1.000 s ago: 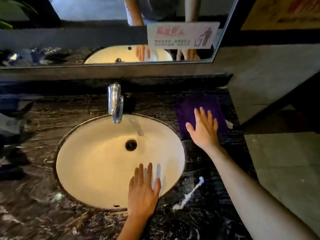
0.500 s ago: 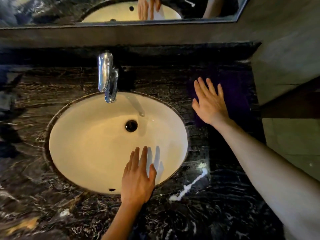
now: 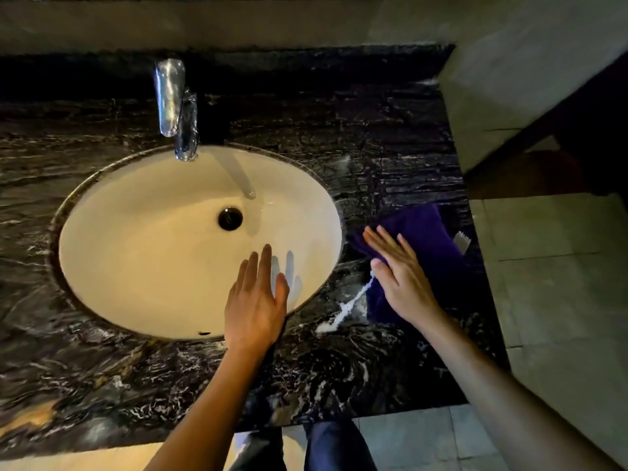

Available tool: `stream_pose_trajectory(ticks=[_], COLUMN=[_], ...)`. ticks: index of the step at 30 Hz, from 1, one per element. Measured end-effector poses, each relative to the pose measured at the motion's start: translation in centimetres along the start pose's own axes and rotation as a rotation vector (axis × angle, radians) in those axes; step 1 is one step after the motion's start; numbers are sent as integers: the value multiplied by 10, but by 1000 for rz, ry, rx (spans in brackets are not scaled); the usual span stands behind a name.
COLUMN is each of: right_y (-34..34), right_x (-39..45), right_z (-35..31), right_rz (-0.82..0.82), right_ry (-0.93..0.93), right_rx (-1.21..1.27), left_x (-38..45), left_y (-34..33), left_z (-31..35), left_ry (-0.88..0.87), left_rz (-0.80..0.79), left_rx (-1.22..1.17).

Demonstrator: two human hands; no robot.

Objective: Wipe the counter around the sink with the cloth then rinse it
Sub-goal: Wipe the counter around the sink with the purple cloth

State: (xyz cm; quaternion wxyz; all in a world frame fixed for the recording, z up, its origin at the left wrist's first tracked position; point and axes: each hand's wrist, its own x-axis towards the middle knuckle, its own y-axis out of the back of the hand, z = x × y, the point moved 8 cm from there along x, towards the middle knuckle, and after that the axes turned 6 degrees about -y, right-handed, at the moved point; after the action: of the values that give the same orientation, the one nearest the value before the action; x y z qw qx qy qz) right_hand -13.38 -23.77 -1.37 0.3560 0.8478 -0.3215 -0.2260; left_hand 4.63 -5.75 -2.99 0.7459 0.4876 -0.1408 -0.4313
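A purple terry cloth (image 3: 428, 246) is being pressed flat on the dark veined marble counter (image 3: 373, 158), right of the oval cream sink (image 3: 142, 232), by the right hand (image 3: 399, 277), fingers (image 3: 377, 244) extended; the left hand (image 3: 255, 300), fingers spread and grasping nothing, is being held over the sink's near rim.

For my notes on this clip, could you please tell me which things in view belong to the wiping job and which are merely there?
For the job:
purple cloth under the right hand
marble counter
white smear
sink
faucet

Merely there:
left hand, flat over the basin's edge
tiled floor
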Motion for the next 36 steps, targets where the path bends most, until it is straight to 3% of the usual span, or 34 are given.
stream_pose_trajectory(ticks=[8,12,14,17,22,29,33,36], right_y=[-94,-99,-96,-109,-86,-1,-22,-77], right_x=[-92,-101,-101,-103,-69,34,8,-66], right_z=[-92,-94,-84,-85,-66,5,-16,-64], right_rz=[-37,-12,-3,-61,-28,100,115,62], right_ry=[112,-3,-119,-150,-172,-403,-403,-336], right_rx=[-219,-275,-448,-595,-625,-566,-573,-552], left_x=[-12,-28,-35,-44,-41,-38,-38,-38], left_y=[18,34,34,27,24,24,25,25], left_z=[-12,-36,-50,-54,-55,-55,-55,-53], left_ry=[-19,-130,-138,-151,-148,-127,-115,-101], left_rz=[52,47,14,-60,-69,-63,-68,-70], left_rx=[-138,73,193,291,309,324,330,325])
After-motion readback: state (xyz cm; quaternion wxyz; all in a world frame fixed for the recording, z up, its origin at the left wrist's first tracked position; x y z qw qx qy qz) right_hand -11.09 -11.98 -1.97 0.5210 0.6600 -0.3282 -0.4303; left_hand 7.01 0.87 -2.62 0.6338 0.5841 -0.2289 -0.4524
